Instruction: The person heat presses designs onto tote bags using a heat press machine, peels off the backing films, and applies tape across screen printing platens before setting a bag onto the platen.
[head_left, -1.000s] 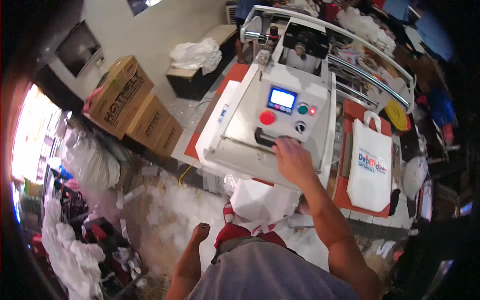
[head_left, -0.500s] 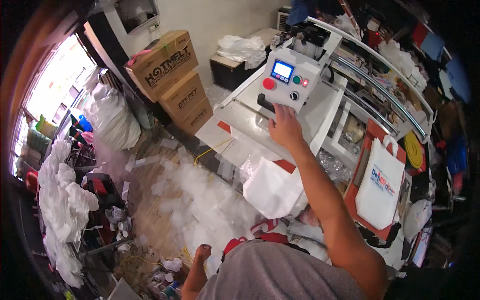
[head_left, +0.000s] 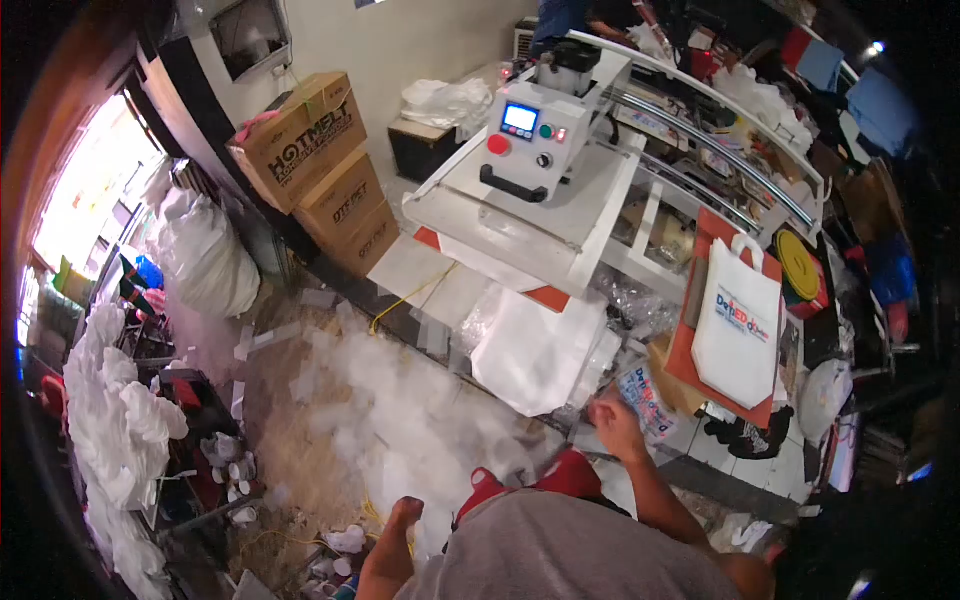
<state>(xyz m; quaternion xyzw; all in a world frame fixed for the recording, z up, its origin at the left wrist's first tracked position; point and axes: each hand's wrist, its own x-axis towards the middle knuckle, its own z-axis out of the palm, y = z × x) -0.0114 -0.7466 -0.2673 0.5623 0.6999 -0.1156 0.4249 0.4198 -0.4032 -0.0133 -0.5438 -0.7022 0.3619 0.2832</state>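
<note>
My right hand (head_left: 617, 428) hangs low, just left of a printed transfer sheet (head_left: 645, 405) with blue and red lettering; its fingers are loosely bent and slightly apart, with nothing visible in them. My left hand (head_left: 404, 514) is loosely closed beside my left hip, and I see nothing in it. The heat press (head_left: 541, 140) has a lit screen, a red button and a black handle (head_left: 513, 184), which no hand touches. White fabric (head_left: 535, 355) drapes below its front edge. A white tote bag (head_left: 737, 325) with printed lettering lies on a reddish-brown pad (head_left: 688, 365).
Cartons (head_left: 300, 140) are stacked left of the press. A large white sack (head_left: 205, 250) and heaped white fabric (head_left: 115, 410) line the left side. A yellow cord (head_left: 412, 300) hangs from the press table towards the floor. Yellow tape or strap roll (head_left: 797, 265) sits at right.
My right hand has let go of the press handle and come down beside the printed sheet. My left hand remains low at my side. The camera view has shifted slightly.
</note>
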